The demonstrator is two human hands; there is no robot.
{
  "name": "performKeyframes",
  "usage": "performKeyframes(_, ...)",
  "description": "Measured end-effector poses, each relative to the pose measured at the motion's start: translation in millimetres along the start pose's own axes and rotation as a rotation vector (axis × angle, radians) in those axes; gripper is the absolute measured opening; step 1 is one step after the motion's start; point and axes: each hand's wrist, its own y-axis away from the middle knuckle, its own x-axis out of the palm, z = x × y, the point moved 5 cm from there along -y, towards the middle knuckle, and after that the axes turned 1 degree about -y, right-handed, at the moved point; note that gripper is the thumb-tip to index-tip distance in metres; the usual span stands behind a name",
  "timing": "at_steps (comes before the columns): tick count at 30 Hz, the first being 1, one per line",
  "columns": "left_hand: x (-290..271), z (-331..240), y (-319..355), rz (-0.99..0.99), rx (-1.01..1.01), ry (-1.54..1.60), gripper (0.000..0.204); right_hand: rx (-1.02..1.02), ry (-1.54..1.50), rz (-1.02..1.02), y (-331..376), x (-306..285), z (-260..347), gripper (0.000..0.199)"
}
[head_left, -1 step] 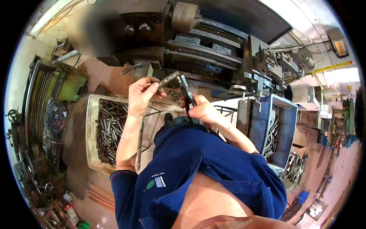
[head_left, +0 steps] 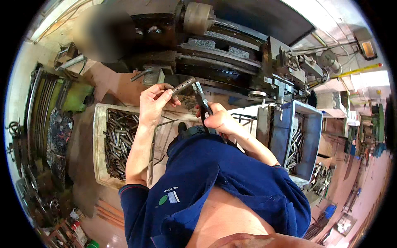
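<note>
In the upper middle, my left hand point(head_left: 156, 101) pinches a dark metal tube point(head_left: 184, 85) with a row of small holes along its side. The tube slants up to the right. Its far end is close to the silver jaw-like head of a black-bodied tool point(head_left: 201, 97), which might be a caliper. My right hand point(head_left: 217, 118) is closed around the black body of this tool. Whether the silver head touches the tube, I cannot tell. Below my left forearm's outer side stands a pale bin point(head_left: 99, 144) heaped with similar metal tubes.
A large lathe point(head_left: 223, 58) spans the area ahead of me. At my right, a blue crate point(head_left: 308, 140) contains several metal rods or tubes. A green machine point(head_left: 80, 95) stands at the left. Orange-brown bars point(head_left: 109, 214) lie on the floor at lower left.
The view has shifted very slightly. Both hands, the tube and the tool keep the same places relative to one another.
</note>
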Motion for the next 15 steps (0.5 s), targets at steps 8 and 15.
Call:
performKeyframes(8, 29, 22, -19, 0.109, -0.096, -0.095, 0.016, 0.048, 0.040, -0.154, 19, -16, -9, 0.033)
performKeyframes(15, 45, 32, -38, 0.236, -0.109, -0.139, 0.017, 0.017, 0.124, -0.313, 28, -24, -6, 0.029)
